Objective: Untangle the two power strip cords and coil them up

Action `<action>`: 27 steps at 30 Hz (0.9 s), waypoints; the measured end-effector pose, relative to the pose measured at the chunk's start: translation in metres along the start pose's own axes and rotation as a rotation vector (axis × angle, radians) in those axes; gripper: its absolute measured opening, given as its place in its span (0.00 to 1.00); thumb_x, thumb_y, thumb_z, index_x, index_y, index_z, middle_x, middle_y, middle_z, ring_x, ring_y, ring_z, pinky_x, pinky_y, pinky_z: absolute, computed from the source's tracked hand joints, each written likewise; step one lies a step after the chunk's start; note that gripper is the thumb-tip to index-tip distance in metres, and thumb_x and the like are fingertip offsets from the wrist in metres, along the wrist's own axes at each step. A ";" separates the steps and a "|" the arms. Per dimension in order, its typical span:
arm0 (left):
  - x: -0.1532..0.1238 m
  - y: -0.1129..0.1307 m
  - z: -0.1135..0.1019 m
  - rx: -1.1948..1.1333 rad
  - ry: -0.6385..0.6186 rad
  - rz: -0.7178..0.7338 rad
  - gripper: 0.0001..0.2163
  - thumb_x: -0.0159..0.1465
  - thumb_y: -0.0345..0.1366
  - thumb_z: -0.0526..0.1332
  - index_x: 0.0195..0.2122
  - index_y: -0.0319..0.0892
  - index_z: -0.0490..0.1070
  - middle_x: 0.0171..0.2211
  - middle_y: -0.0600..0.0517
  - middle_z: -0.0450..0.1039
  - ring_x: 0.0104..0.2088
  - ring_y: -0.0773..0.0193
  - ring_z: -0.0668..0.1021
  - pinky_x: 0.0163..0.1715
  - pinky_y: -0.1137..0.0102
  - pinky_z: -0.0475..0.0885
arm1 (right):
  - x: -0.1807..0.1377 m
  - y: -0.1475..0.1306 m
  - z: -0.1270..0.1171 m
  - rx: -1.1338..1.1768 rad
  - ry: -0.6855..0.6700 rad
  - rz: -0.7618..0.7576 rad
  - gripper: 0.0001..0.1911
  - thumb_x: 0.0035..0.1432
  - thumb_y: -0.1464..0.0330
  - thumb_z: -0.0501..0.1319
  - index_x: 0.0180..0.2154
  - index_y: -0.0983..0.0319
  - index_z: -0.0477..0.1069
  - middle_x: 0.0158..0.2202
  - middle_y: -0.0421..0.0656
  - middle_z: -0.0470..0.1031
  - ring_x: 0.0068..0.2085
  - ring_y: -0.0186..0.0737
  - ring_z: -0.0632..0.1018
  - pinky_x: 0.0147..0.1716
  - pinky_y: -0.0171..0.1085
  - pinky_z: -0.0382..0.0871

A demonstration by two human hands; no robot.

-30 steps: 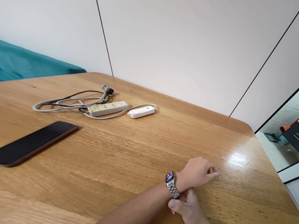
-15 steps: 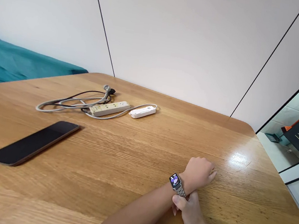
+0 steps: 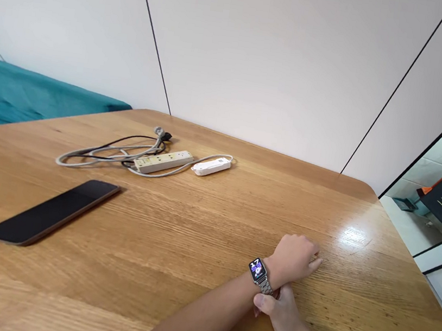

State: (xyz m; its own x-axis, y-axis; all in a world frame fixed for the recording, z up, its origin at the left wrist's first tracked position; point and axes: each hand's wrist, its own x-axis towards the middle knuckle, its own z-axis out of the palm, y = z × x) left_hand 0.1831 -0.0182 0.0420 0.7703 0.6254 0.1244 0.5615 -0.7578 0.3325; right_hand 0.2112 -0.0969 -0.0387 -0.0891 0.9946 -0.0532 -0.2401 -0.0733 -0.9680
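A smartwatch (image 3: 258, 270) with a lit screen and a metal link band sits on my left wrist. My left hand (image 3: 293, 258) is held over the table with its back up, fingers curled under and thumb pointing right; nothing shows in it. From below, my right hand (image 3: 284, 316) grips the watch band (image 3: 265, 286) at the wrist. Its thumb rests at the band's near edge, while its other fingers are mostly hidden beneath the wrist.
On the wooden table (image 3: 196, 228) lie a dark tablet (image 3: 52, 212) at left, a power strip (image 3: 164, 161) with coiled cables (image 3: 95, 154), and a small white device (image 3: 211, 166). Behind are a teal sofa (image 3: 41, 99) and a white wall (image 3: 252, 60); a doorway is at right.
The left hand has shifted very slightly right and down. My right thumb sits a little lower, so more of the band shows. The objects on the table stay put.
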 end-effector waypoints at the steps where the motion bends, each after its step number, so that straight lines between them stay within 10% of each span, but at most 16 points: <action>1: 0.000 0.000 -0.001 -0.004 0.001 0.007 0.13 0.64 0.43 0.54 0.31 0.42 0.75 0.30 0.46 0.77 0.32 0.55 0.79 0.30 0.67 0.69 | 0.000 -0.001 -0.001 0.022 -0.021 -0.013 0.16 0.40 0.58 0.69 0.28 0.60 0.70 0.28 0.43 0.75 0.31 0.41 0.74 0.32 0.39 0.70; 4: -0.002 0.000 -0.005 -0.020 0.013 0.024 0.14 0.64 0.44 0.54 0.34 0.43 0.75 0.30 0.47 0.77 0.31 0.57 0.79 0.31 0.68 0.69 | 0.002 -0.003 -0.004 0.116 -0.078 -0.052 0.25 0.43 0.52 0.69 0.40 0.59 0.74 0.45 0.48 0.77 0.53 0.51 0.72 0.54 0.49 0.65; 8: -0.003 0.001 -0.008 -0.055 0.051 0.079 0.14 0.65 0.45 0.53 0.37 0.44 0.75 0.31 0.48 0.78 0.31 0.58 0.79 0.29 0.69 0.68 | 0.005 -0.007 -0.006 0.201 -0.155 -0.008 0.34 0.39 0.48 0.71 0.46 0.59 0.73 0.50 0.51 0.75 0.58 0.54 0.69 0.60 0.54 0.56; 17: 0.000 -0.007 -0.006 0.006 0.039 0.097 0.14 0.65 0.45 0.54 0.38 0.45 0.76 0.30 0.48 0.79 0.31 0.55 0.79 0.29 0.68 0.69 | 0.005 -0.022 -0.004 0.218 -0.228 0.005 0.29 0.40 0.54 0.73 0.43 0.60 0.74 0.47 0.48 0.76 0.52 0.49 0.73 0.56 0.49 0.61; 27: 0.001 -0.012 -0.018 -0.414 0.105 0.035 0.10 0.62 0.40 0.58 0.32 0.43 0.76 0.26 0.54 0.76 0.27 0.67 0.74 0.27 0.74 0.64 | 0.010 -0.012 -0.006 -0.006 -0.218 -0.013 0.29 0.41 0.43 0.67 0.30 0.63 0.71 0.26 0.42 0.75 0.26 0.37 0.75 0.28 0.36 0.71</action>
State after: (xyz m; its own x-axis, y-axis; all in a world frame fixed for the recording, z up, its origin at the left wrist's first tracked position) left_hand 0.1715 -0.0055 0.0548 0.7400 0.6322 0.2297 0.3500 -0.6534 0.6712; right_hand 0.2190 -0.0857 -0.0287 -0.2928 0.9561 0.0126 -0.2372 -0.0598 -0.9696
